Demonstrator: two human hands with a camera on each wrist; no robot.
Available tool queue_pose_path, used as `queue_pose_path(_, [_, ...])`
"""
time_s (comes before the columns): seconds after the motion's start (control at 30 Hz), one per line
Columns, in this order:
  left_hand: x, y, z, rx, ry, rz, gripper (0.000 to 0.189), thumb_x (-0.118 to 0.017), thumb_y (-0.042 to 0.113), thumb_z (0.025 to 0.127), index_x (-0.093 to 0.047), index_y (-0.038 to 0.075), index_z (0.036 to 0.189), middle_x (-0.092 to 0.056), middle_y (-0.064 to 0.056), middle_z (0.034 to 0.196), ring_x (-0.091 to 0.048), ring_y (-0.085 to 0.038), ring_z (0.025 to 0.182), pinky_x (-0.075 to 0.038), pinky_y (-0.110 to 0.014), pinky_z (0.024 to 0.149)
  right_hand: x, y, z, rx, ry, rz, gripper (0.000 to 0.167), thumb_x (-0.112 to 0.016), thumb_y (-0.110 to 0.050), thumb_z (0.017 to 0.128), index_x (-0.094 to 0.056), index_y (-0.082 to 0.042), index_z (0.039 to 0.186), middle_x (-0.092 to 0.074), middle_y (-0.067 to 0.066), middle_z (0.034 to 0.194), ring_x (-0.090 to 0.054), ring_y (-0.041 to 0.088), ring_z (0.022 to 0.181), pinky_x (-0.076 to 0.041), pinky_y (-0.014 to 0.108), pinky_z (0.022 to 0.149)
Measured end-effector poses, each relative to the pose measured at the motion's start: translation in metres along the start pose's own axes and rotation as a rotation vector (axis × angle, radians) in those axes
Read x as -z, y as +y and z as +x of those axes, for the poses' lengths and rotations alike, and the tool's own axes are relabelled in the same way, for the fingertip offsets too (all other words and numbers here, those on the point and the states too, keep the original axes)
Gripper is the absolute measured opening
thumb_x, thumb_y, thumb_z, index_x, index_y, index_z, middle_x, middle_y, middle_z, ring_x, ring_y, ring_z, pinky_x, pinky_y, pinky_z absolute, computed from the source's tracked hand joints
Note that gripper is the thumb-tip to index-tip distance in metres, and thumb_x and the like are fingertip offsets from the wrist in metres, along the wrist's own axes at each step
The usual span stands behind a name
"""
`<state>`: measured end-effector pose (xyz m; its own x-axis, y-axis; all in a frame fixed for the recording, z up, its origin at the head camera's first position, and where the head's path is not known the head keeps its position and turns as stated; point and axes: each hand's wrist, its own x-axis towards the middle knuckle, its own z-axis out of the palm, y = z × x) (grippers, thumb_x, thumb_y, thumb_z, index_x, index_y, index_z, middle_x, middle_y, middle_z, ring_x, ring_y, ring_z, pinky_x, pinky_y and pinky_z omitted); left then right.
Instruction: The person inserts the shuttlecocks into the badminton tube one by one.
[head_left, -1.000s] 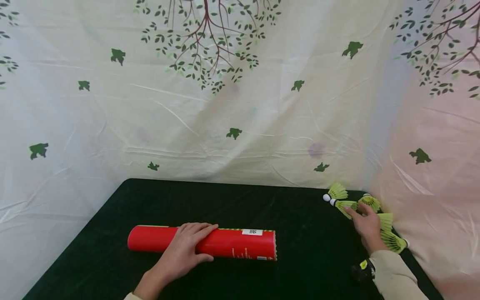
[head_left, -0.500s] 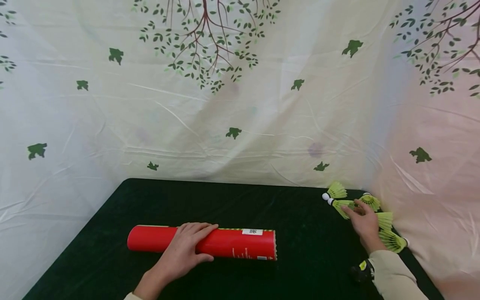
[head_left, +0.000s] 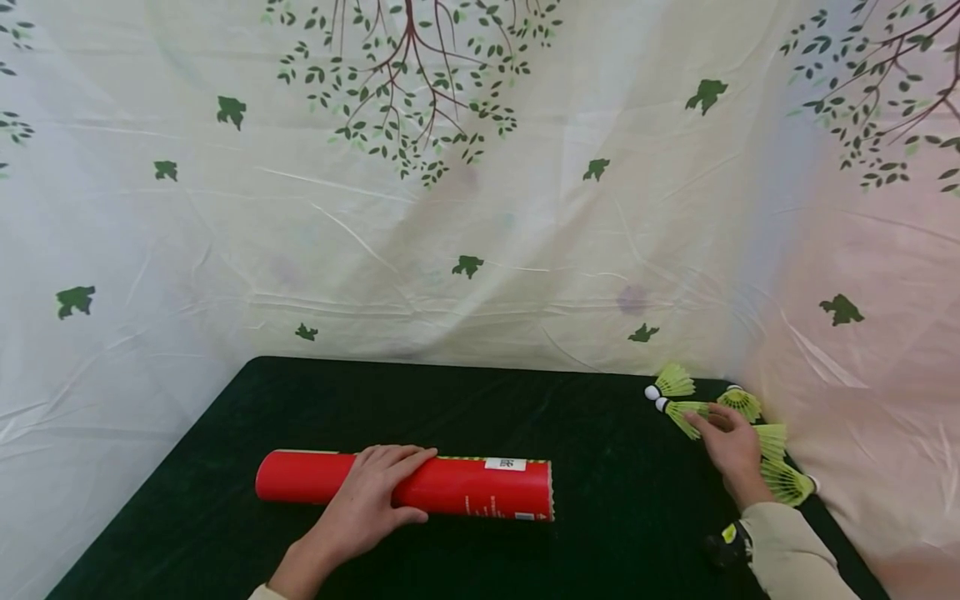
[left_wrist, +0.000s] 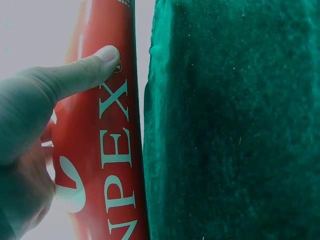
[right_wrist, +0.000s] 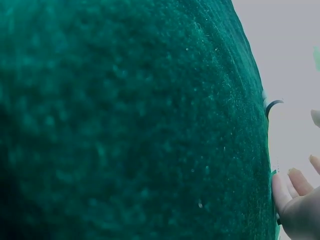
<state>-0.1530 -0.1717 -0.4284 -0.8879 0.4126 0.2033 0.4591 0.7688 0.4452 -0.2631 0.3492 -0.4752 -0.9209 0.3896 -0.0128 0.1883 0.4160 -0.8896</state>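
My left hand (head_left: pixel 367 500) grips the middle of a red cylindrical shuttlecock tube (head_left: pixel 483 492), which lies crosswise on the table. In the left wrist view, the thumb presses along the tube (left_wrist: pixel 112 150) beside large white letters. At the far right corner, my right hand (head_left: pixel 731 446) has its thumb and index finger at the skirt of a yellow-green shuttlecock (head_left: pixel 678 414), whose white cork points left. A second shuttlecock (head_left: pixel 675 381) lies just behind it. The right wrist view shows curved fingers (right_wrist: pixel 295 185) at its edge; the shuttlecock is mostly washed out there.
Other shuttlecocks (head_left: pixel 771 440) lie along the right edge, partly behind my right hand. Dark green cloth covers the table (head_left: pixel 600 517). A pale curtain (head_left: pixel 480 208) with printed trees and birds rises behind and beside it. A dark strapped device (head_left: pixel 726 546) sits at my right wrist.
My right hand and the shuttlecock at its fingertips have shifted slightly left, most of it in the first half second. My left hand and the tube stay put.
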Motion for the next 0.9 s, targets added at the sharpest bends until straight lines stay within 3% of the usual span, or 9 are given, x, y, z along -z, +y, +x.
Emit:
queue_pose_path(0.4, [0.002,0.001,0.000,0.006,-0.005,0.001,0.077,-0.086,0.032,0.077,-0.052,0.030,0.146,-0.057,0.002,0.137,-0.048,-0.022,0.124,-0.036,-0.063,0.104,0.003,0.004,-0.010,0.031,-0.028,0.000,0.073,-0.062,-0.047,0.097,-0.041,0.003,0.146,-0.042,0.031,0.146,-0.041,0.044,0.132,-0.043,0.054,0.099])
queue_pose_path(0.6, [0.001,0.001,0.000,0.004,0.001,0.007,0.077,-0.087,0.031,0.077,-0.052,0.029,0.146,-0.057,0.002,0.137,-0.048,-0.021,0.124,-0.036,-0.062,0.104,0.008,0.000,-0.021,0.046,-0.131,-0.001,0.077,-0.062,-0.052,0.096,-0.041,0.001,0.147,-0.042,0.027,0.147,-0.043,0.038,0.130,-0.047,0.026,0.083])
queue_pose_path(0.73, [0.001,0.002,-0.001,0.002,0.006,0.004,0.076,-0.087,0.030,0.078,-0.053,0.029,0.146,-0.057,0.002,0.136,-0.048,-0.022,0.124,-0.036,-0.063,0.104,0.009,-0.004,-0.034,0.086,-0.215,0.009,0.075,-0.060,-0.051,0.097,-0.040,0.001,0.148,-0.043,0.025,0.146,-0.051,0.021,0.117,-0.046,0.014,0.077])
queue_pose_path(0.9, [0.001,0.003,-0.001,0.001,0.011,0.002,0.076,-0.087,0.030,0.077,-0.053,0.029,0.146,-0.057,0.002,0.136,-0.048,-0.022,0.124,-0.036,-0.062,0.104,0.002,-0.013,-0.049,0.111,-0.273,0.075,0.072,-0.061,-0.048,0.097,-0.041,-0.001,0.147,-0.046,0.022,0.144,-0.053,-0.006,0.099,-0.050,0.015,0.082])
